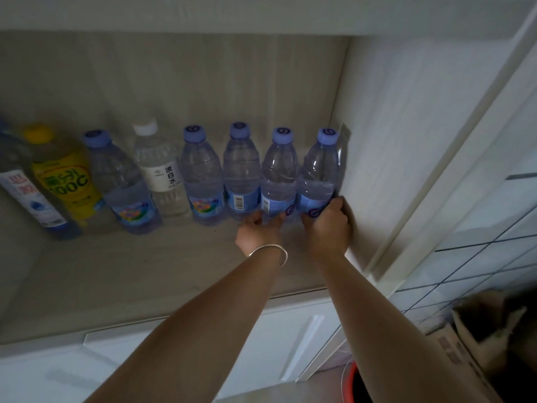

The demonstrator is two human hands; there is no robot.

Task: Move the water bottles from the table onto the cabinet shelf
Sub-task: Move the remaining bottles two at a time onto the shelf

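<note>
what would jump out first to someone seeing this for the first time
Two bare arms reach into the cabinet shelf, the right hand gripping the base of the rightmost bottle against the side wall and the left hand on the bottle beside it. A row of blue-capped water bottles stands upright along the back. The yellow bottle near the left end stands out among them, and a silver bracelet circles the left wrist.

One head-worn view looks forward and down, close, into the cabinet shelf (162,257).
</note>
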